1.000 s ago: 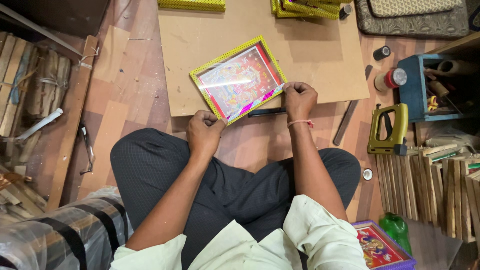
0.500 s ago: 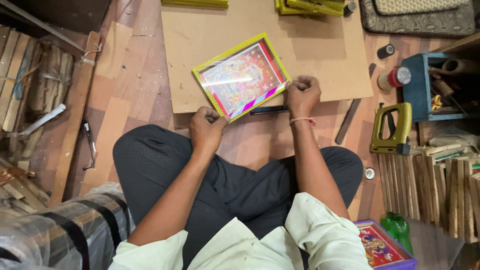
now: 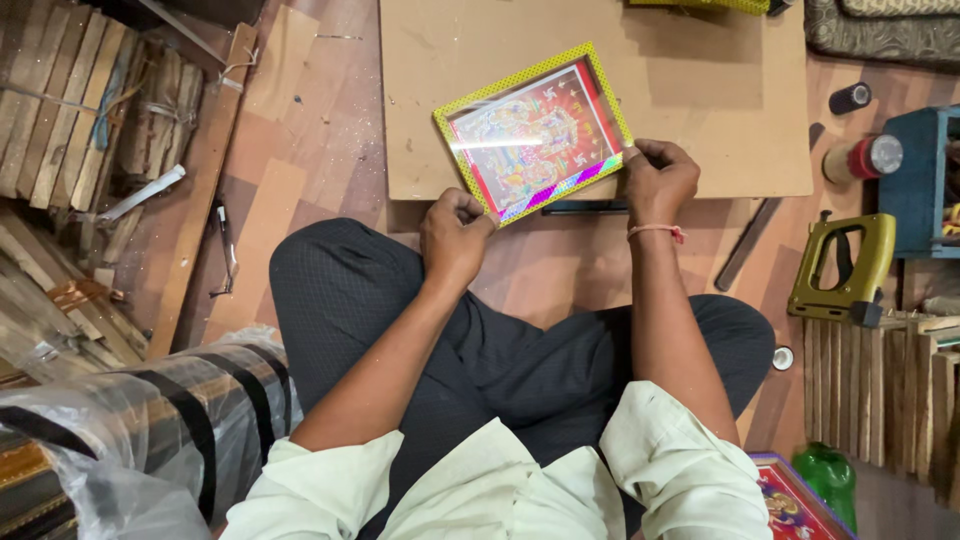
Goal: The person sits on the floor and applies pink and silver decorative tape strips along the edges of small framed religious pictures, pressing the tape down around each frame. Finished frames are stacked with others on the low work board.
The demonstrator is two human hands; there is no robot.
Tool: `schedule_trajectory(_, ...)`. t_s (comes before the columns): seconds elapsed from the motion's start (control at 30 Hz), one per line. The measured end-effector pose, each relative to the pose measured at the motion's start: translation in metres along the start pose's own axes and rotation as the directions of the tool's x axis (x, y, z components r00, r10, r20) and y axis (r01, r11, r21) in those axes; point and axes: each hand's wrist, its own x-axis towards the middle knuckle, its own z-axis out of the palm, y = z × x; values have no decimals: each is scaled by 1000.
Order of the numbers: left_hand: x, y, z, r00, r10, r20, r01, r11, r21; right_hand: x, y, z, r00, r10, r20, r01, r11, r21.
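Sitting cross-legged on a wooden floor, a person holds a framed picture (image 3: pixel 533 131) over a brown board (image 3: pixel 700 110).

The board lies flat ahead of the knees. The yellow-edged picture, glossy and brightly coloured, sits tilted on it, its lower edge overhanging toward the lap. The left hand (image 3: pixel 455 235) is curled nearly closed, gripping the lower left corner; the right hand (image 3: pixel 657 178) pinches the lower right corner with bent fingers. A green staple gun (image 3: pixel 842 268) rests well apart at right.
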Motion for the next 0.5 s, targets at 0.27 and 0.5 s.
schedule_trajectory(0.27, 1, 1, 0, 1000, -4, 0, 4, 1000, 16, -4, -9, -1, 1000, -11, -14, 11, 999, -40)
schedule_trajectory(0.5, 2, -1, 1, 1000, 18, -2, -18, 999, 37, -7, -16, -1, 999, -7, -45, 1, 992, -123)
